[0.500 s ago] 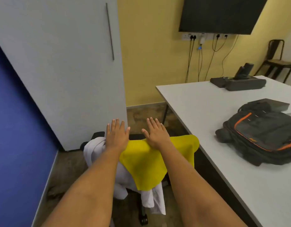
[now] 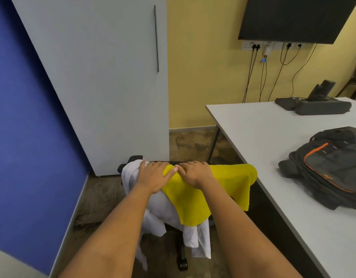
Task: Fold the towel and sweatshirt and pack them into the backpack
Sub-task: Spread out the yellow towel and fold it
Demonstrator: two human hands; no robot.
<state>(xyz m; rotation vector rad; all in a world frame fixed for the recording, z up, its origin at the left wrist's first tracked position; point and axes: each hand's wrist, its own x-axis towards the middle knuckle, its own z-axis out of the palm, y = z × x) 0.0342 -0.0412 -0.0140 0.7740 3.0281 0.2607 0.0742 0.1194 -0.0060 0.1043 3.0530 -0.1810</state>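
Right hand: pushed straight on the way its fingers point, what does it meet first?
The right hand lies on the yellow towel over the chair back; beyond, probably floor, depth unclear.
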